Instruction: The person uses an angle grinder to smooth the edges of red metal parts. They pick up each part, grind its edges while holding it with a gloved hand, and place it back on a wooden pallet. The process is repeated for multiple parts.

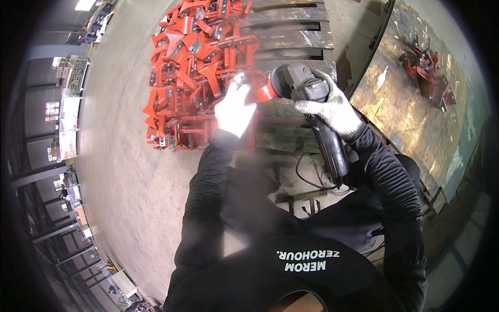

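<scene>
Red part (266,92): held above the near end of the pallet (291,39), just right of the pile, its end turned to the grinding disc (279,81); haze and glare blur the meeting point, so whether they touch is uncertain.
Left hand (235,106): white-gloved, closed on the red part, presumably to steady it against the tool's push.
Right hand (335,109): gloved, wrapped around the head of the angle grinder (306,83), likely for close control of the disc; the black body slants back toward the person.
Pile (182,78): red metal brackets heaped along the pallet's left side, within the left hand's reach.
Table (405,104): right of the pallet, carrying more red pieces (426,70) toward its far right corner.
</scene>
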Tool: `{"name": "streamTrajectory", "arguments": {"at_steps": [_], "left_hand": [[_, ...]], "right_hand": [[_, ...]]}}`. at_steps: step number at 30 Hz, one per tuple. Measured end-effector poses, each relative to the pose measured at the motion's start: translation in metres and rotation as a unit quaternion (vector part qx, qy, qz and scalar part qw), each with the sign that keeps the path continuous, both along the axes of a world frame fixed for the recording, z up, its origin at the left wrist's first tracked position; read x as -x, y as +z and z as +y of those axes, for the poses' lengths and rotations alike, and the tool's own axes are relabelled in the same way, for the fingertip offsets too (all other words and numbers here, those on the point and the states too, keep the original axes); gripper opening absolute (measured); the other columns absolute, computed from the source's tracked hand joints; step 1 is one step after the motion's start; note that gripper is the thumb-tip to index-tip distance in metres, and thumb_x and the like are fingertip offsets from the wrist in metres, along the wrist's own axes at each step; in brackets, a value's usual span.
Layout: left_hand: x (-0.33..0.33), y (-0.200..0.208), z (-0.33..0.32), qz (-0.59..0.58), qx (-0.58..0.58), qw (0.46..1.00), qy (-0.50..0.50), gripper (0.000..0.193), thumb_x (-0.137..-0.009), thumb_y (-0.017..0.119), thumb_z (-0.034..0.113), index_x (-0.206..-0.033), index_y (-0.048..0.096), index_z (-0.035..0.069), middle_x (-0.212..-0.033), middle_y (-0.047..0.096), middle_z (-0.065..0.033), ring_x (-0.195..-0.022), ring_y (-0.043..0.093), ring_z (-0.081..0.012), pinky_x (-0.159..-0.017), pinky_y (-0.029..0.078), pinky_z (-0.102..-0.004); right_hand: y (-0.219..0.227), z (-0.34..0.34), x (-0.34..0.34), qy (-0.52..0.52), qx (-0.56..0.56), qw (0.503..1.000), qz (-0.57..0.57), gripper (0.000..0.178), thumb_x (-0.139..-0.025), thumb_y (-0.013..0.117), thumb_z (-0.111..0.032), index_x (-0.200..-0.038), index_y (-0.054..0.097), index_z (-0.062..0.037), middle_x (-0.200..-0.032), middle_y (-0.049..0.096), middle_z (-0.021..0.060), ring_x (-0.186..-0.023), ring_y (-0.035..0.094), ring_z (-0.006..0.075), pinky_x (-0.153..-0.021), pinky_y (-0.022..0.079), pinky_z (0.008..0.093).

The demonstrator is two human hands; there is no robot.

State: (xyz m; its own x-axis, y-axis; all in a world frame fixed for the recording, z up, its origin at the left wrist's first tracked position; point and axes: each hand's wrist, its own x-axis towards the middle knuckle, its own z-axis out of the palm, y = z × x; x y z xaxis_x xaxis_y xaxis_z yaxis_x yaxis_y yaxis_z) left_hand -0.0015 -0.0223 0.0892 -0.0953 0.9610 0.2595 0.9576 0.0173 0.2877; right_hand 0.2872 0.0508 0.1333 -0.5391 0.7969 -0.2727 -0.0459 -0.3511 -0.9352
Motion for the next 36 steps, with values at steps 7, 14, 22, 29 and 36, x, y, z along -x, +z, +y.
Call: {"name": "streamTrajectory", "arguments": {"at_steps": [7, 14, 22, 29, 36], "left_hand": [[-0.002, 0.003, 0.004, 0.006, -0.004, 1.000, 0.011, 0.056, -0.074, 0.084, 0.021, -0.127, 0.067, 0.012, -0.115, 0.064, -0.0058, -0.074, 0.067, -0.0218, -0.071, 0.057, -0.0343], [0.006, -0.003, 0.001, -0.010, 0.009, 1.000, 0.006, 0.057, -0.076, 0.084, 0.024, -0.129, 0.067, 0.013, -0.119, 0.064, -0.0057, -0.075, 0.067, -0.0225, -0.072, 0.057, -0.0342], [0.005, 0.016, 0.000, -0.052, -0.026, 0.998, 0.022, 0.040, -0.078, 0.073, 0.020, -0.117, 0.069, 0.016, -0.123, 0.063, -0.0070, -0.093, 0.070, -0.0316, -0.076, 0.059, -0.0403], [-0.001, 0.008, 0.002, -0.024, -0.012, 1.000, -0.001, 0.046, -0.075, 0.084, 0.016, -0.118, 0.069, 0.009, -0.110, 0.063, -0.0072, -0.085, 0.066, -0.0206, -0.077, 0.056, -0.0322], [0.001, 0.020, 0.009, -0.096, -0.027, 0.993, 0.064, 0.057, -0.076, 0.091, 0.027, -0.122, 0.066, 0.003, -0.111, 0.065, -0.0103, -0.098, 0.066, -0.0206, -0.088, 0.054, -0.0333]], "right_hand": [[0.000, -0.003, -0.001, 0.018, -0.003, 1.000, 0.005, 0.104, -0.075, 0.091, -0.011, -0.158, 0.027, -0.0026, -0.129, 0.060, 0.0146, -0.101, 0.066, 0.0186, -0.082, 0.058, 0.0316], [-0.001, -0.006, 0.003, 0.024, 0.032, 0.999, 0.027, 0.104, -0.075, 0.091, -0.013, -0.157, 0.029, -0.0018, -0.130, 0.060, 0.0135, -0.100, 0.065, 0.0173, -0.081, 0.057, 0.0306], [0.004, -0.002, 0.000, 0.013, 0.059, 0.998, -0.023, 0.102, -0.078, 0.090, -0.017, -0.157, 0.029, -0.0005, -0.126, 0.063, 0.0114, -0.104, 0.064, 0.0167, -0.091, 0.054, 0.0314], [-0.003, 0.016, -0.008, -0.001, 0.154, 0.986, 0.061, 0.047, -0.090, 0.078, -0.021, -0.130, 0.057, -0.0060, -0.100, 0.068, 0.0050, -0.083, 0.066, 0.0141, -0.075, 0.058, 0.0321], [-0.001, 0.002, -0.015, 0.010, 0.162, 0.987, 0.007, 0.061, -0.088, 0.080, -0.024, -0.137, 0.050, -0.0064, -0.102, 0.068, 0.0105, -0.080, 0.068, 0.0175, -0.071, 0.059, 0.0345]]}}
